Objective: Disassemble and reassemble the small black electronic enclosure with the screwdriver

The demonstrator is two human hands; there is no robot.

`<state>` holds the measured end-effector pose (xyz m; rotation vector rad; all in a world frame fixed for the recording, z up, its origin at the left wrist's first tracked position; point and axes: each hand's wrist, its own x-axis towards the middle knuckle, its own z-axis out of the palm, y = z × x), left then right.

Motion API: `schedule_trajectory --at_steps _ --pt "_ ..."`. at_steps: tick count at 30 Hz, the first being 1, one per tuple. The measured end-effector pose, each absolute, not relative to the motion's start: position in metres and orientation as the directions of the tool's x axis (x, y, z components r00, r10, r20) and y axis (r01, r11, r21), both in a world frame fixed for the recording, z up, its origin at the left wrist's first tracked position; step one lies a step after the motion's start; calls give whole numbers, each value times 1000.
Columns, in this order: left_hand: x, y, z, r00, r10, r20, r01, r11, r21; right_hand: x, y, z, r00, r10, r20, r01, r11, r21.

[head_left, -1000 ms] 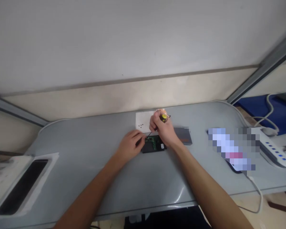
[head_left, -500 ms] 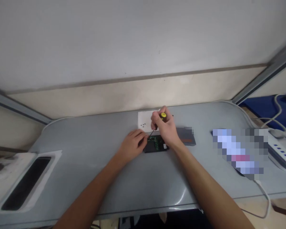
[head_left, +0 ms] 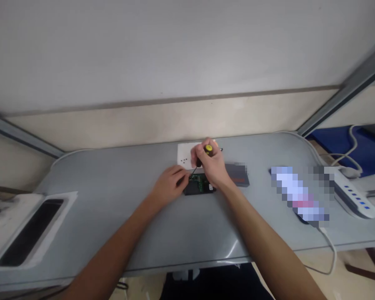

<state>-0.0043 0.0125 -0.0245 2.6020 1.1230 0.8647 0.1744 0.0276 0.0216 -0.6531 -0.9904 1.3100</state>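
My right hand is closed round a small screwdriver with a yellow and black handle. Its thin shaft slants down to the left corner of a small black device with a green circuit board exposed. My left hand rests on the grey table at the device's left edge, fingers curled and pressed against it. Behind the hands lies a white sheet carrying several tiny dark screws.
A dark grey cover plate lies right of the device. A blurred-out object and a white power strip with cable sit at the right. At the far left a dark slab lies on white paper.
The right hand has kept the screwdriver on the board, shifting slightly and turning the handle. The left hand has stayed at the device's edge. The view shifted a little.
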Motion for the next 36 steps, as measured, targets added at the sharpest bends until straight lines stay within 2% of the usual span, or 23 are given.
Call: schedule_trajectory --at_steps 4,8,12,17,23,28,33,36 --pt "-5 13 -23 557 703 442 598 -709 375 175 30 24 15 980 200 -552 175 -815" --pt "-5 12 -22 560 704 437 605 -708 365 177 31 25 -36 976 216 -594 153 -790" --pt "-4 10 -21 551 707 443 627 -701 340 178 30 23 -48 978 203 -533 147 -833" --pt "-5 11 -23 560 701 441 620 -708 338 175 32 20 78 980 183 -520 196 -831" --pt "-6 11 -21 580 713 395 625 -700 345 174 32 21 -26 983 183 -618 128 -775" --pt "-7 11 -15 615 712 339 624 -702 342 177 31 20 38 987 153 -535 150 -831" --pt "-10 9 -5 642 723 255 648 -690 322 177 29 21 46 969 244 -391 242 -888" --pt "-10 5 2 649 729 216 661 -682 315 169 21 19 98 967 234 -378 254 -890"
